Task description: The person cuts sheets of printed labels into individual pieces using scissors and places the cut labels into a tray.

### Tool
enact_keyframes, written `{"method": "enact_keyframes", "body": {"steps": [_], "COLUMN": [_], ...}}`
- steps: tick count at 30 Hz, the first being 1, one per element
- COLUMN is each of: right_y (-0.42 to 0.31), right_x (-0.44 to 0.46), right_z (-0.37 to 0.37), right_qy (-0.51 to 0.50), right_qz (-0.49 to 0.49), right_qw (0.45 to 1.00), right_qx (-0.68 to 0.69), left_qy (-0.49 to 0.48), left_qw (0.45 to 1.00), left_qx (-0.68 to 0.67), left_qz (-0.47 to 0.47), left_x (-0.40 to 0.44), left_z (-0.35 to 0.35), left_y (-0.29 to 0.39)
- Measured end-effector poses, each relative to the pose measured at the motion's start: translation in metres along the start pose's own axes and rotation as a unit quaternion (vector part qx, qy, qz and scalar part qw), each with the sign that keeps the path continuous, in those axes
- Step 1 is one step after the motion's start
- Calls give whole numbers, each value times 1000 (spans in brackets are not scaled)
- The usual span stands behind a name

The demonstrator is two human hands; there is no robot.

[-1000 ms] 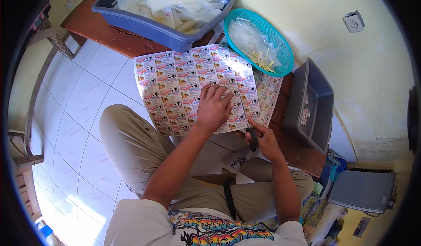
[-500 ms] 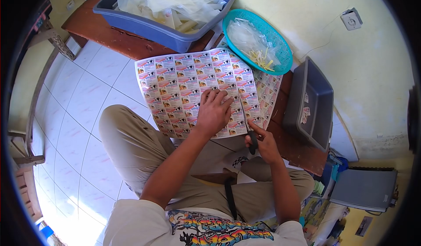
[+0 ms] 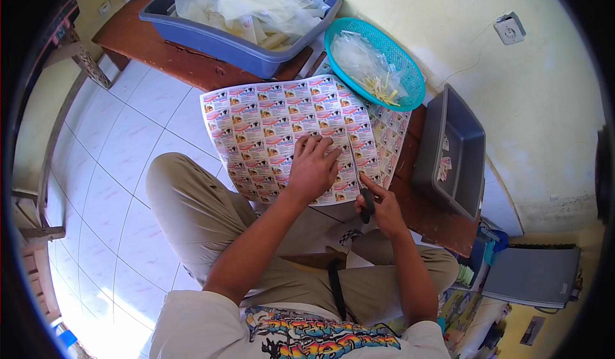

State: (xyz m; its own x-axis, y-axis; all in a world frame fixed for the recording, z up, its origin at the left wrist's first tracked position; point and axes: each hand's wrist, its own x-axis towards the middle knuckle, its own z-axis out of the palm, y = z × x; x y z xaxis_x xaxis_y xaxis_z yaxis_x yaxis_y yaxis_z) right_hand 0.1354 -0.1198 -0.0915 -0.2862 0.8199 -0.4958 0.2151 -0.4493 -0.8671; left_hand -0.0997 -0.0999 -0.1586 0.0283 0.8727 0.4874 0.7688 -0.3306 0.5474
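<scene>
A large sheet of printed labels [image 3: 256, 128] lies over my lap and the edge of the low bench. My left hand [image 3: 314, 169] rests palm down on its lower right part, with the fingers bent and slightly apart. Black-handled scissors [image 3: 366, 206] are in my right hand [image 3: 384, 208], fingers wrapped round the handles. Their blades point up into the sheet near its right edge, along a line between label columns. More printed sheets [image 3: 392, 135] lie beneath, to the right.
A blue-grey tub [image 3: 256, 61] of clear plastic bags stands on the brown bench [image 3: 128, 29]. Beside it sits a turquoise basket [image 3: 416, 87] with bags and thin paper strips. A grey bin [image 3: 464, 154] at the right holds a few cut labels. A wall socket [image 3: 509, 31] is above.
Over the last second the sheet has shifted slightly and its lower edge has changed its curve. My right hand and the scissors have moved very slightly; my left hand has stayed on the sheet.
</scene>
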Motion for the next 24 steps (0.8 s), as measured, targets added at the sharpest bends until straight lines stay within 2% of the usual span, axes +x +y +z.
{"method": "enact_keyframes", "body": {"steps": [24], "right_y": [6], "right_x": [3], "right_z": [-2], "right_qy": [-3], "right_qz": [-6], "right_qw": [1000], "right_qx": [-10], "left_qy": [11], "left_qw": [1000], "left_qx": [-6], "left_qz": [5], "left_x": [2], "left_z": [-1], "left_y": [1]}}
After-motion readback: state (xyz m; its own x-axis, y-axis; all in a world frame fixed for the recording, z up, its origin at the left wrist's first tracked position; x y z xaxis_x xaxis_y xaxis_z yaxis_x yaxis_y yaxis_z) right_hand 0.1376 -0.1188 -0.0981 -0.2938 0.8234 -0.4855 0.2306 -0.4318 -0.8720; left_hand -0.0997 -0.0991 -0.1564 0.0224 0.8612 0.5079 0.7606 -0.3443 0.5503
